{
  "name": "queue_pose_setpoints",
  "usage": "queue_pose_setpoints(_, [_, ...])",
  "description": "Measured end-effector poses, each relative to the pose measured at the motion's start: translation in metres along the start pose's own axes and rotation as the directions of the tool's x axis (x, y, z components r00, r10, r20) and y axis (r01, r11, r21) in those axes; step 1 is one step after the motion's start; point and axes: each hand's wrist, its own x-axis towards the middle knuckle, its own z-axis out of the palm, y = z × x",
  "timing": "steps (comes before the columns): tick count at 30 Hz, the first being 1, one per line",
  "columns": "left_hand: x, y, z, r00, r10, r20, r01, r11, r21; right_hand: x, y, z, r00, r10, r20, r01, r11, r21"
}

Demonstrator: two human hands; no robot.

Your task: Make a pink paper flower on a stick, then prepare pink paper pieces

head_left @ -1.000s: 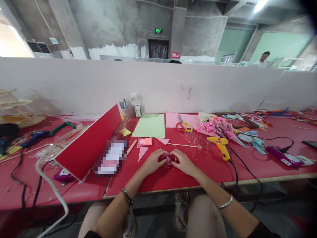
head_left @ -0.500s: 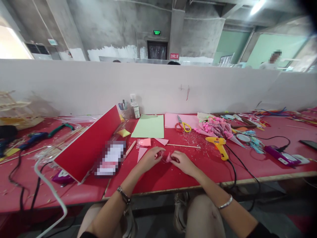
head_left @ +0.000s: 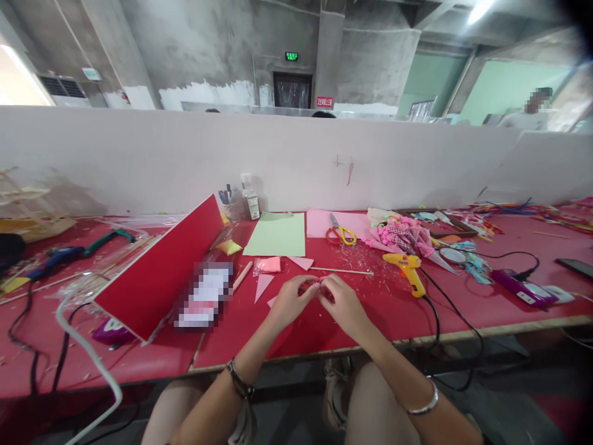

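My left hand (head_left: 291,300) and my right hand (head_left: 340,303) meet at the fingertips above the table's front half. Both are closed in a pinch on a small pink piece (head_left: 320,279), which the fingers mostly cover, so its material cannot be made out. Pink paper triangles (head_left: 264,287) lie to the left of my left hand, one of them partly beneath it. Beyond my fingers are another pink triangle (head_left: 301,262), a thin wooden stick (head_left: 340,271) and a clear packet of pink stuff (head_left: 269,264).
A yellow glue gun (head_left: 407,271) with a black cord lies right of my hands. Scissors (head_left: 341,232) rest on pink paper, beside a green sheet (head_left: 275,235). Leftward are a phone (head_left: 204,296) and a leaning red board (head_left: 162,266). A white partition (head_left: 287,154) stands behind.
My hands have come together at the fingertips from slightly apart. The pink piece, seen before at my right fingertips, is now between both. A triangle beside my left hand shows more fully.
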Motion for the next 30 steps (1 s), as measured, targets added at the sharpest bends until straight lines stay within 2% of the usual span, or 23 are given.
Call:
queue_pose_setpoints(3, [0.002, -0.005, -0.001, 0.999, -0.026, 0.035, 0.03, 0.993, -0.111, 0.001, 0.001, -0.002, 0.999, -0.031, 0.016, 0.029, 0.995, 0.097])
queue_pose_setpoints(6, [0.002, -0.006, -0.002, 0.997, -0.043, 0.058, 0.055, 0.972, -0.227, 0.001, 0.0, -0.006, 0.998, -0.039, 0.04, 0.034, 0.992, 0.125])
queue_pose_setpoints(10, [0.0, 0.001, 0.0, 0.98, -0.163, 0.115, 0.197, 0.889, -0.414, 0.003, 0.001, -0.011, 0.994, -0.061, 0.09, 0.048, 0.989, 0.141])
queue_pose_setpoints(12, [0.0, 0.004, 0.002, 0.966, -0.209, 0.15, 0.256, 0.85, -0.461, 0.004, 0.003, -0.012, 0.99, -0.071, 0.123, 0.06, 0.994, 0.096])
queue_pose_setpoints(17, [0.004, 0.002, 0.008, 0.965, -0.227, 0.132, 0.262, 0.853, -0.452, 0.008, 0.007, -0.017, 0.977, -0.081, 0.198, 0.092, 0.995, -0.045])
queue_pose_setpoints(21, [0.005, 0.0, 0.004, 0.97, -0.207, 0.125, 0.242, 0.85, -0.469, 0.014, 0.006, -0.03, 0.94, -0.15, 0.307, 0.138, 0.989, 0.06])
queue_pose_setpoints(26, [0.001, 0.004, -0.003, 0.965, -0.22, 0.14, 0.261, 0.833, -0.488, 0.02, 0.007, -0.042, 0.903, -0.204, 0.379, 0.151, 0.975, 0.165])
queue_pose_setpoints(30, [-0.001, 0.005, -0.004, 0.97, -0.177, 0.165, 0.236, 0.84, -0.489, 0.022, 0.005, -0.04, 0.926, -0.176, 0.334, 0.14, 0.982, 0.129])
